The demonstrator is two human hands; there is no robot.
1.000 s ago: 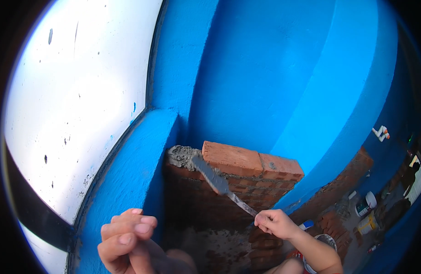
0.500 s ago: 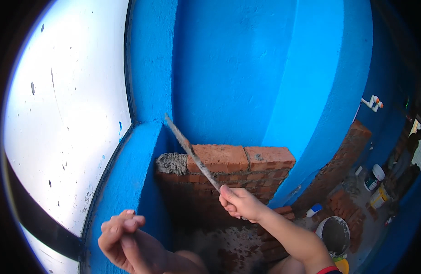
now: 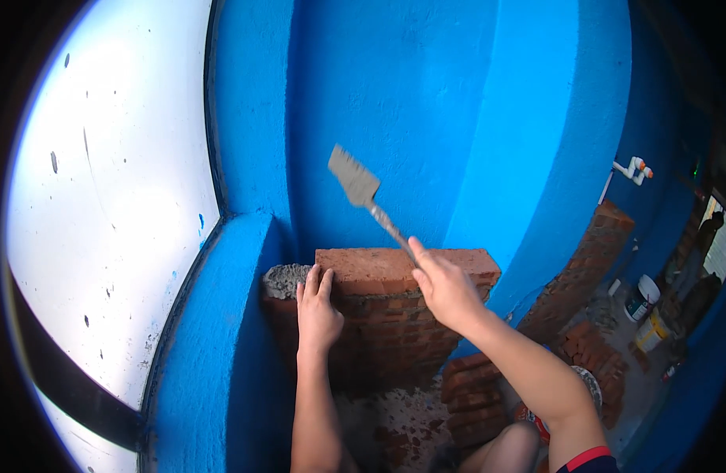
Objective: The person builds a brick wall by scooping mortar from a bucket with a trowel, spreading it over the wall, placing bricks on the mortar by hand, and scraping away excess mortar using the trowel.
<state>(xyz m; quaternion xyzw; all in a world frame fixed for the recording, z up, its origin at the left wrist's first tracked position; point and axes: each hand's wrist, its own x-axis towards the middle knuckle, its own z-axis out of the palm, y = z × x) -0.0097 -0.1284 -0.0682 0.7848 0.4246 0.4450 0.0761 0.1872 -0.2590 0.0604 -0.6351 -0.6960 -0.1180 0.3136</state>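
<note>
My right hand (image 3: 450,290) is closed round the handle of a trowel (image 3: 355,178). Its grey, mortar-smeared blade points up and left, in front of the blue wall and above the brickwork. My left hand (image 3: 319,314) rests its outstretched fingers against the left end of a red brick (image 3: 363,266) in the top course of a low brick wall (image 3: 379,331). Just left of those fingers lies a lump of grey mortar (image 3: 282,281), in the gap beside the blue pillar.
A white window pane (image 3: 119,197) fills the left side. Stacked bricks (image 3: 473,398) lie below my right forearm. Farther right are another brick wall (image 3: 588,256), a yellow-and-white bucket (image 3: 653,331), and white pipes (image 3: 635,169) on the blue wall.
My left hand has risen from the lower left onto the brick. My right hand has moved up and right, and the trowel's blade has turned from edge-on to show its flat face.
</note>
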